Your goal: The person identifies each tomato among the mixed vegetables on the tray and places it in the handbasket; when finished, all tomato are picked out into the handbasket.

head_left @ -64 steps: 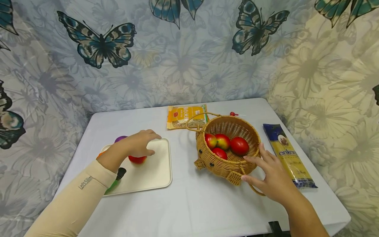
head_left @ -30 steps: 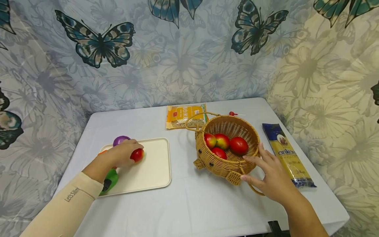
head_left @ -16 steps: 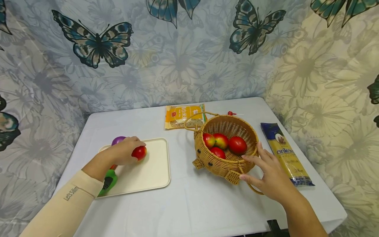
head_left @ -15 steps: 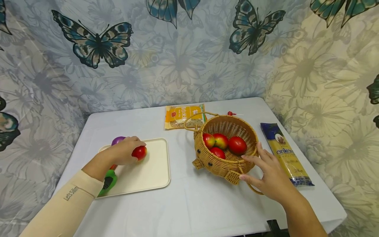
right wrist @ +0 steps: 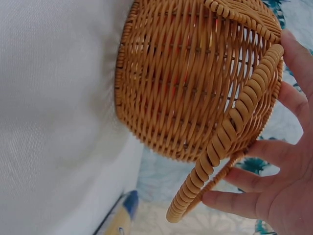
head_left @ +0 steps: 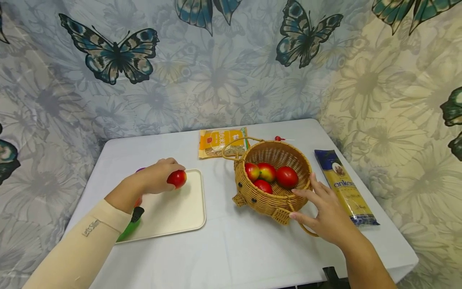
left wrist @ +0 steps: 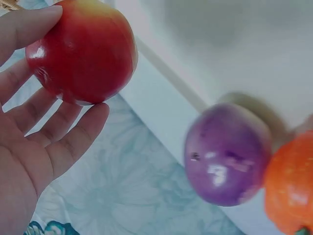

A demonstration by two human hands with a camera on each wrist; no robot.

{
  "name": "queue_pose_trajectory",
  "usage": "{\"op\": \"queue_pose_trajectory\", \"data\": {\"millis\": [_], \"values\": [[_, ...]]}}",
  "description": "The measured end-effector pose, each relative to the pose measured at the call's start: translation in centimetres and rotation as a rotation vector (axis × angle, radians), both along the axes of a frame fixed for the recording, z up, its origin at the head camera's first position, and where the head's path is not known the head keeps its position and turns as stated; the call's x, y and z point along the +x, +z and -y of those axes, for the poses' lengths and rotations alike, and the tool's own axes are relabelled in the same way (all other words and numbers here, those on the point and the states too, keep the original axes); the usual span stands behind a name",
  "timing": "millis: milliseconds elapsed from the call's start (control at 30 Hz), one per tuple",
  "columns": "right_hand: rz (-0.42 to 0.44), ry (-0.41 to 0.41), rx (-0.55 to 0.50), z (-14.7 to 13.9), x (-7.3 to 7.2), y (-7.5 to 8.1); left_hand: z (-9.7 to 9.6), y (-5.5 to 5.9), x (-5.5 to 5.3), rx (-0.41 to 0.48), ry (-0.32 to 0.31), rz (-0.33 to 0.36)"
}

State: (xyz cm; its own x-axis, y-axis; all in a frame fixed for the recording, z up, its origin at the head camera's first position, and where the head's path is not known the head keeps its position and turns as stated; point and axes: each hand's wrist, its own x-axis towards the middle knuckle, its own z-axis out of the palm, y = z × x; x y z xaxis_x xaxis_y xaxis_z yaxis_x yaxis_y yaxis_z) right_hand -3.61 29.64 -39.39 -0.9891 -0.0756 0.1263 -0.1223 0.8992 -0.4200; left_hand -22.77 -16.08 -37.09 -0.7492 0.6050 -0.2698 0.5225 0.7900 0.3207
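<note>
In the head view my left hand (head_left: pixel 157 176) holds a red apple (head_left: pixel 177 179) over the cream tray (head_left: pixel 196 218). The left wrist view shows thumb and fingertips around this apple (left wrist: pixel 85 54), which has a yellow patch at its top. My right hand (head_left: pixel 330 212) rests spread against the near right rim of a wicker basket (head_left: pixel 267 204). Several red apples lie inside the basket, among them a large red one (head_left: pixel 286 177). In the right wrist view the fingers of the right hand (right wrist: pixel 288 161) touch the basket's rim, close by its twisted handle (right wrist: pixel 227 132).
A purple vegetable (left wrist: pixel 227 154) and an orange pumpkin-like piece (left wrist: pixel 293 183) lie at the tray's far left. A green item with a black end (head_left: pixel 131 224) lies under the left forearm. Behind the basket is a yellow grain packet (head_left: pixel 220 142); a blue-and-gold packet (head_left: pixel 346 186) lies right.
My left hand came down onto the apple on the tray, grasped it and has lifted it slightly up and to the right. The right hand stays at the basket rim.
</note>
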Motion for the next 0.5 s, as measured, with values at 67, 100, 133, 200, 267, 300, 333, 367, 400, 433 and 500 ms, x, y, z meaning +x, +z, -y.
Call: {"op": "queue_pose_trajectory", "data": {"millis": [67, 100, 133, 200, 267, 300, 333, 367, 400, 433, 500], "values": [[-0.004, 0.000, 0.001, 0.0, 0.0, 0.0, -0.4, 0.3, -0.2, 0.001, 0.007, 0.008], [-0.005, 0.002, 0.001, 0.0, 0.0, 0.0, -0.6, 0.5, -0.2, 0.000, 0.010, 0.011], [-0.007, 0.003, 0.001, 0.0, 0.0, 0.0, -0.9, 0.7, -0.3, 0.000, 0.011, 0.014], [-0.010, 0.006, 0.002, 0.0, 0.0, -0.1, -1.3, 1.0, -0.5, 0.004, 0.008, 0.012], [-0.008, 0.007, 0.004, 0.0, 0.0, -0.1, -1.7, 1.4, -0.6, 0.006, -0.001, 0.000], [-0.007, 0.007, 0.006, 0.0, 0.0, -0.2, -2.0, 1.6, -0.6, 0.009, -0.009, -0.008], [-0.006, 0.005, 0.009, 0.0, 0.0, -0.2, -2.2, 1.9, -0.6, 0.014, -0.018, -0.017], [-0.005, 0.003, 0.010, 0.0, 0.0, -0.2, -2.5, 2.1, -0.7, 0.018, -0.029, -0.028], [-0.007, 0.002, 0.011, 0.0, 0.0, -0.2, -2.7, 2.4, -0.7, 0.021, -0.041, -0.041], [-0.005, 0.000, 0.012, 0.0, 0.0, -0.2, -3.0, 2.7, -0.7, 0.024, -0.052, -0.051], [-0.010, -0.001, 0.013, 0.0, 0.0, -0.2, -3.7, 3.2, -0.6, 0.030, -0.069, -0.063]]}}
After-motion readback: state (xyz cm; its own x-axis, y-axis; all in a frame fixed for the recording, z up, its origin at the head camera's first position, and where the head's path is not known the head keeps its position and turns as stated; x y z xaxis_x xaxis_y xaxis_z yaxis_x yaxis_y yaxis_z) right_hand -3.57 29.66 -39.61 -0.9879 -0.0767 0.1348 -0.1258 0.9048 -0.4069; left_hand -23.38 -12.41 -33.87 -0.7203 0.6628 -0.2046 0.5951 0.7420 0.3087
